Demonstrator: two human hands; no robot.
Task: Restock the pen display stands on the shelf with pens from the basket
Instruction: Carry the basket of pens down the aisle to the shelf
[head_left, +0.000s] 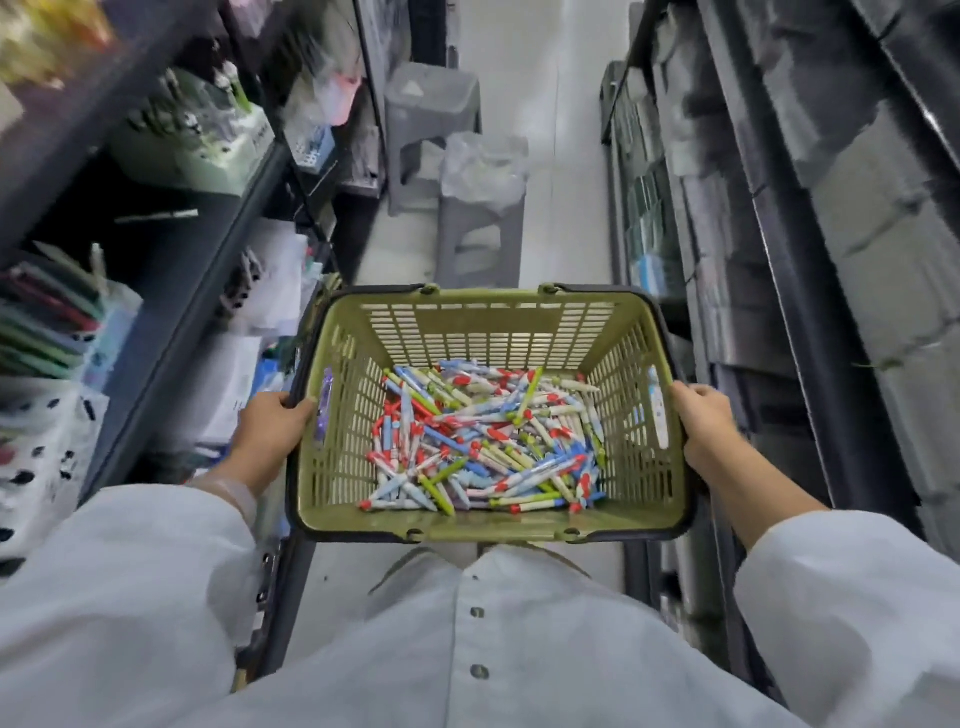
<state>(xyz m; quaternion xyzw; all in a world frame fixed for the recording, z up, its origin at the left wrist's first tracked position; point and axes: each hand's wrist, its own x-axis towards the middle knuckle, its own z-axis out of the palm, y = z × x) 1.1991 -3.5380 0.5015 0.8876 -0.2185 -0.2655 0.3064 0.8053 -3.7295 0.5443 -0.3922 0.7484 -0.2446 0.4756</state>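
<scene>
Between shelves, slotted olive plastic basket (343, 467) of slim pens (485, 441), left hand (270, 434), right hand (709, 426) gripping rims.

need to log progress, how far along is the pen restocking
Barely started. Done: nothing visibly restocked. In hand: the left hand and right hand grip the side rims of the green basket, carried down the aisle. Left: the whole pile of pens still lies inside, none pulled out.

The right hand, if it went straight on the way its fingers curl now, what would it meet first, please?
The right hand already grips the basket rim, so pushing inward it would likely meet the slatted side wall first.
</scene>
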